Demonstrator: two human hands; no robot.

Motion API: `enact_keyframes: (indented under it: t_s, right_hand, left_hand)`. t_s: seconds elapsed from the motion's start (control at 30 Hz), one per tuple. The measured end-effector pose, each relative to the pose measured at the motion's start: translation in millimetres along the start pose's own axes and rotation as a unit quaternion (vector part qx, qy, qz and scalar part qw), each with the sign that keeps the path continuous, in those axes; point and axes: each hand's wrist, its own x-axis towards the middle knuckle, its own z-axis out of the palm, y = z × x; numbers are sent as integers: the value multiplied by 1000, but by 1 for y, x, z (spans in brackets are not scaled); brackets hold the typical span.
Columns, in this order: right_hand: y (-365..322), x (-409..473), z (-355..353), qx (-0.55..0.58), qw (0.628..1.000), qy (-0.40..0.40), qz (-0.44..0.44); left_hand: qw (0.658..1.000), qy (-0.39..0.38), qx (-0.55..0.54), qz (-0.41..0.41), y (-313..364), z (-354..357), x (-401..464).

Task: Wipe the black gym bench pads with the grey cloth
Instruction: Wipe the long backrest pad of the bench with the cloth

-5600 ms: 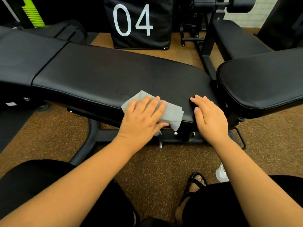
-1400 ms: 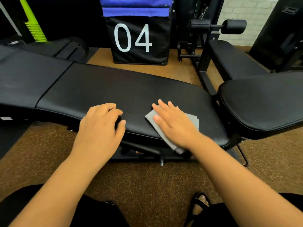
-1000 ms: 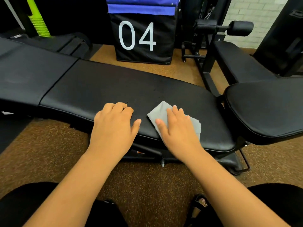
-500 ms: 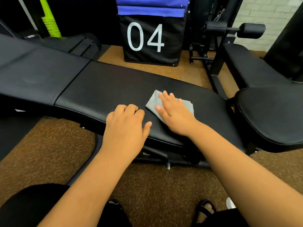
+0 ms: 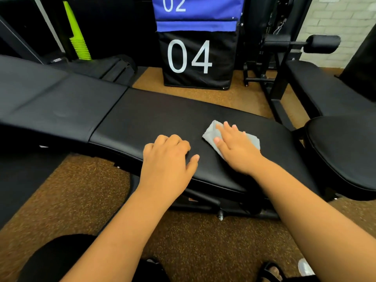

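A long black bench pad point(image 5: 154, 121) runs across the middle of the view, with a second black pad point(image 5: 50, 98) joined at its left. The folded grey cloth point(image 5: 211, 133) lies flat on the long pad, right of its middle. My right hand point(image 5: 236, 149) presses palm-down on the cloth, fingers spread, covering most of it. My left hand point(image 5: 168, 157) rests on the pad's near edge just left of the cloth, fingers curled, holding nothing.
Another black bench pad point(image 5: 343, 155) sits close at the right. A black soft box marked 04 point(image 5: 195, 60) with a blue box marked 02 point(image 5: 195, 11) on top stands behind. Machine frames point(image 5: 274, 78) stand at the back right. Brown speckled floor point(image 5: 81, 196) lies below.
The cloth passed from under my left hand to under my right hand. My right hand has since slid it away from the near edge toward the pad's middle. My left hand stayed on the edge.
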Motion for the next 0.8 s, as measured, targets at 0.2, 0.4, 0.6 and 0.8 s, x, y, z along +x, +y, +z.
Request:
enact_keyframes:
  t_s: [0.2, 0.4, 0.6, 0.8]
  right_hand:
    - [-23, -76, 12, -39, 989, 12, -141]
    - [1, -8, -2, 30, 997, -13, -67]
    - [-5, 7, -2, -6, 999, -14, -29]
    - [-12, -33, 5, -6, 996, -15, -90]
  left_hand:
    - [998, 51, 33, -8, -20, -4, 24]
    - [999, 15, 43, -10, -23, 9, 39]
    - [999, 23, 26, -34, -24, 14, 34]
    - [999, 23, 18, -39, -26, 18, 35]
